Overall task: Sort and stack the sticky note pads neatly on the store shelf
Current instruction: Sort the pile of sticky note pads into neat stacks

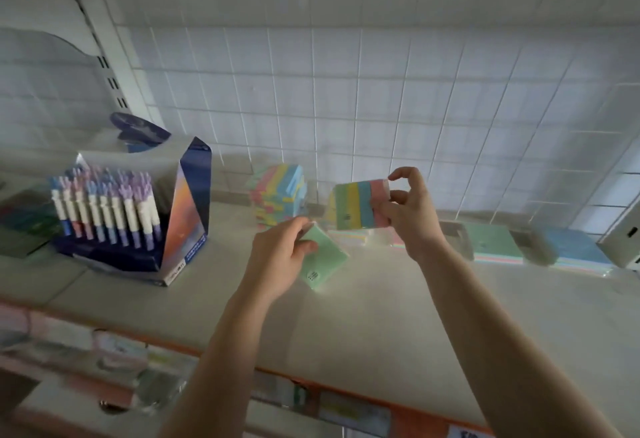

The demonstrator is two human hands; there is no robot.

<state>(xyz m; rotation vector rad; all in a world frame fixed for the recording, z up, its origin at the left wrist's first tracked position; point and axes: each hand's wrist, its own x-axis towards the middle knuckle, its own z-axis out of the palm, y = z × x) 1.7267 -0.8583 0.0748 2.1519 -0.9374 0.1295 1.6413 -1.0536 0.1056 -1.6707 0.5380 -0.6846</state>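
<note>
The left grip (pixel 277 257) pinches a green sticky note pad (pixel 323 261) low over the shelf (pixel 381 316), thumb on top. The right grip (pixel 412 215) holds a striped multicolour pad (pixel 356 205) upright by its pink edge, raised above the shelf, just right of the uneven pad stack (pixel 278 196) by the tiled back wall.

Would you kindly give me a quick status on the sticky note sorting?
Both busy: left grip pinches green pad; right grip holds striped pad upright. At back wall, tall stack. Off left, pen box, not blocking.
</note>
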